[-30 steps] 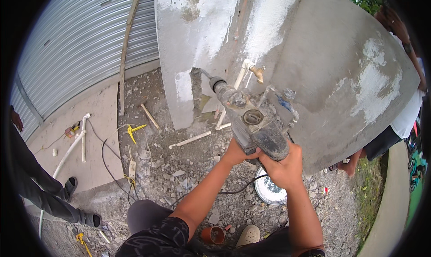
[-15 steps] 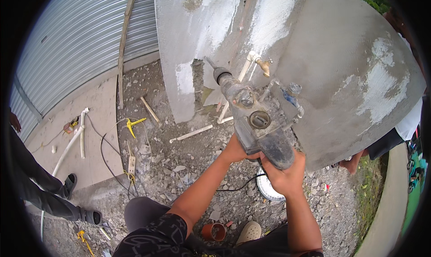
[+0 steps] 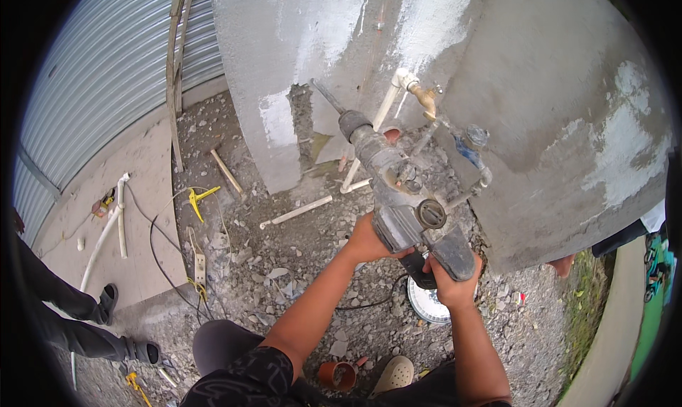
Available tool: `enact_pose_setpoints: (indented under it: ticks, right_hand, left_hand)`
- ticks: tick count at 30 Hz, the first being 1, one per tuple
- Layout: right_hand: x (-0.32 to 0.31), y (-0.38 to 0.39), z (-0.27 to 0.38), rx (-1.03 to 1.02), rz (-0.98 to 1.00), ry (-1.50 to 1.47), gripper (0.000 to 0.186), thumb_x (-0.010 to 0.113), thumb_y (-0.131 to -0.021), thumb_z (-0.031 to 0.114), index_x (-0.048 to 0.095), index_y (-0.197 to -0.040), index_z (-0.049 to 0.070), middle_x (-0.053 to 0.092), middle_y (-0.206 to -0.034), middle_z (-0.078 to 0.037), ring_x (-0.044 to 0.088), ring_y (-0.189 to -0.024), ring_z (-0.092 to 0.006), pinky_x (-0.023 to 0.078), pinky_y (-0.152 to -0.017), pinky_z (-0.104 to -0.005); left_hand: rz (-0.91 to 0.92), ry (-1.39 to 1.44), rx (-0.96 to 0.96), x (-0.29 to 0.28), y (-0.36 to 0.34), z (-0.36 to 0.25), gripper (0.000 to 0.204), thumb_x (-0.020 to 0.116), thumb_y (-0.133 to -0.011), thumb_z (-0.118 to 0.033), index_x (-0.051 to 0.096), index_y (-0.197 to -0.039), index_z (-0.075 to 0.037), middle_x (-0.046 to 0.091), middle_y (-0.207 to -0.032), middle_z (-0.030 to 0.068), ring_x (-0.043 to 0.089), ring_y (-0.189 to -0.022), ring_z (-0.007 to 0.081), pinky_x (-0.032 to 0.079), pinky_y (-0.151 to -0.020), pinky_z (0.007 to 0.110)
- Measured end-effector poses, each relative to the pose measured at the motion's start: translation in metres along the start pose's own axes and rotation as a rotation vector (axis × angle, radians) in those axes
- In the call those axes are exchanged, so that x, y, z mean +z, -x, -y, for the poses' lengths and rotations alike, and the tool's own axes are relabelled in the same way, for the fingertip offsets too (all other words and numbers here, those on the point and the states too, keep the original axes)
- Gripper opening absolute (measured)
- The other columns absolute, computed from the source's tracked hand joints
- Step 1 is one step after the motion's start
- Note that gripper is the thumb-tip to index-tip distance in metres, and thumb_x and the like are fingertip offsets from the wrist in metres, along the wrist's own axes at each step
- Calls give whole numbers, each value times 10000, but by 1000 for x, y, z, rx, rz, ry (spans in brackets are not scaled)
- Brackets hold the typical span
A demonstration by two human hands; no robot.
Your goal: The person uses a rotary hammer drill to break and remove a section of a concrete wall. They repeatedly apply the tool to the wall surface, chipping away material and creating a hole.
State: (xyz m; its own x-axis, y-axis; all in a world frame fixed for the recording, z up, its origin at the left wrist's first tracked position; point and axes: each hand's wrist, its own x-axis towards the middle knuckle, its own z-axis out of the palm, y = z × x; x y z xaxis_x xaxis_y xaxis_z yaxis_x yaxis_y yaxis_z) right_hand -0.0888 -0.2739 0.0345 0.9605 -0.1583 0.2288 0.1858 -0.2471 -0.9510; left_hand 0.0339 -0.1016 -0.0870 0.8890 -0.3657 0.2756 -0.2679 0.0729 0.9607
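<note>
My left hand [image 3: 371, 238] grips the side of a dusty grey rotary hammer drill [image 3: 387, 165], and my right hand [image 3: 455, 283] is closed round its rear handle. Its long chisel bit [image 3: 327, 94] points up-left, near a chipped slot [image 3: 301, 116] in the plastered wall [image 3: 249, 52]; whether the tip touches cannot be told. Right of the slot stands white pipework [image 3: 388, 98] with a brass tap [image 3: 426, 99]. A meter with blue fittings [image 3: 474, 140] sits behind the drill, partly hidden. A white round lid or tub [image 3: 423, 302] lies beneath my right hand.
Rubble covers the ground, with a hammer [image 3: 229, 172], yellow tool [image 3: 197, 201], cables, power strip [image 3: 200, 261] and reddish pot [image 3: 337, 376]. Pipes lie on a board [image 3: 149, 243] by corrugated sheeting [image 3: 99, 73]. Another person's legs [image 3: 85, 322] are at left; someone's foot [image 3: 561, 265] shows at right.
The drill's body has shifted right and down in the picture, its bit tip higher and more of the bit showing. The view has shifted slightly; less of the person at right shows.
</note>
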Motion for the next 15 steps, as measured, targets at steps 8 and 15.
enact_pose_setpoints:
  ticks: [8, 15]
  right_hand:
    - [-4, -9, -7, 8, 10, -66, 79, 746, -870, 40, 725, -919, -17, 746, -800, -57, 690, -700, -125, 546, -674, -290]
    - [30, 13, 1, -163, 4, 81, 314, 812, -786, 92, 725, -1067, -18, 780, -915, -109, 752, -822, -160, 577, -747, -316]
  left_hand:
    - [-41, -22, -33, 1, -2, -4, 809, 1047, -573, -344, 702, -1235, -33, 772, -1166, 102, 745, -1067, 218, 581, -963, 384]
    - [20, 109, 7, -20, 6, 8, 927, 1052, -557, -246, 638, -1359, -38, 722, -1296, 84, 673, -1200, 200, 526, -1057, 397]
